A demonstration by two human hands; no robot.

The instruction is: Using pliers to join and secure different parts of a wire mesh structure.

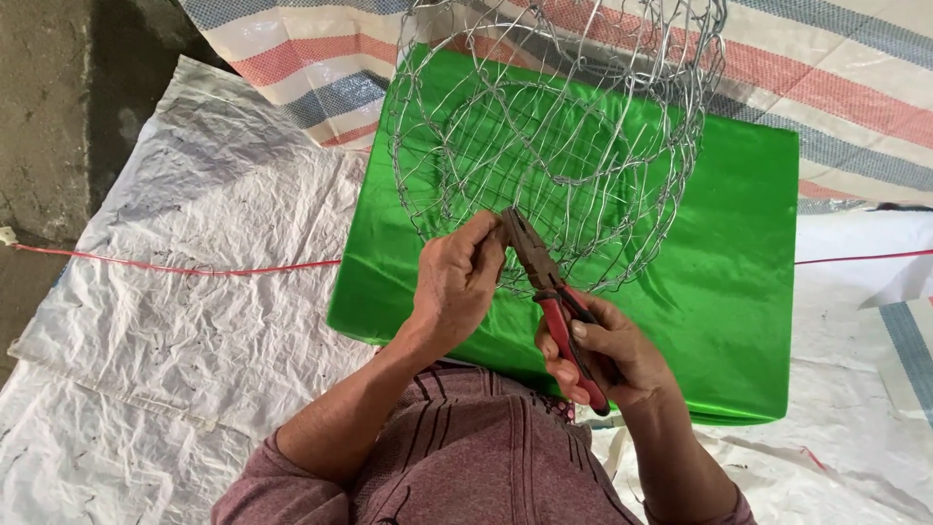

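We see a wire basket (559,146) held up over a green sheet (739,292), its top cut off by the frame edge, so we can't tell its full shape or height. Our left hand (457,282) is closed in a pinch on the basket's lower rim, fingers curled together on the wire; the exact strand is hidden behind the fingertips. Our right hand (603,355) is wrapped shut around the red handles of the pliers (554,292), which slant up and left w/ the nose at the rim, just beside the left thumb. Whether the plier nose is biting a wire or only touching it is hard to make out, since mesh and metal blur together there. The lower handle ends poke out under the right palm. The mesh is thin and silvery, so against the sheet the back and front walls overlap and we can't separate them. The sheet lies on crumpled white tarps (185,292), its near edge partly covered by our arms and maroon striped shirt (476,457). A red cord (175,267) runs across the tarp on the left, goes under or behind the sheet, and shows again at the right edge. A striped tarp (846,97) lies beyond, cut off at the top. Bare concrete (44,117) shows at far left, dark and unclear.
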